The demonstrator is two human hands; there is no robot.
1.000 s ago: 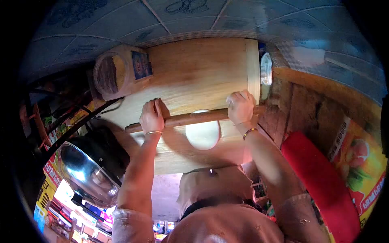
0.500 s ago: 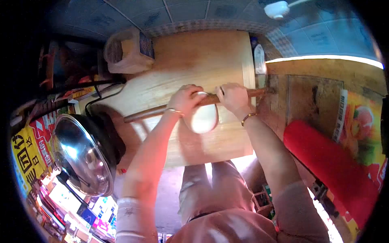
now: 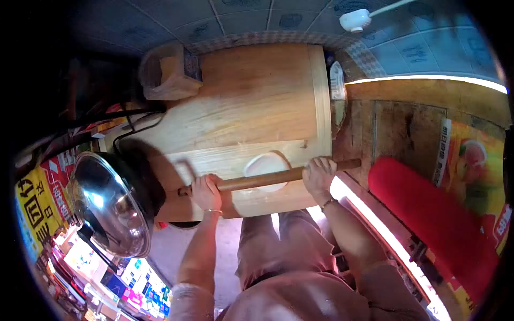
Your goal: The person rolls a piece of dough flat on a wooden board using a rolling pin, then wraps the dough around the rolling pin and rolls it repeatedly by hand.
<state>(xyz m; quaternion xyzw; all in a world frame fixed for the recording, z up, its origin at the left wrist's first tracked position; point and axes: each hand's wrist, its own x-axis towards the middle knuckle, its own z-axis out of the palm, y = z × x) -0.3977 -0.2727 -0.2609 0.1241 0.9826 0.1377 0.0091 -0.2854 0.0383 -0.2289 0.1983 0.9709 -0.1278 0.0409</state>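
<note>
Left of the dough disc (image 3: 265,163), the left hand (image 3: 206,192) curls round the rolling pin (image 3: 262,180), which crosses the disc on the board (image 3: 251,96); right of the disc, the right hand (image 3: 319,174) grips likewise. Rolling seems in hand; even pressure looks called for next.

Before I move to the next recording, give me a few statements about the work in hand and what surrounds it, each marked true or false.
1. The left hand and the right hand are both on the rolling pin. True.
2. The pin crosses over the white dough. True.
3. The pin stands on end. False: it lies across the wooden board.
4. A plastic container sits by the board's far left corner. True.
5. The long red object lies at the picture's left. False: it is at the right.
</note>
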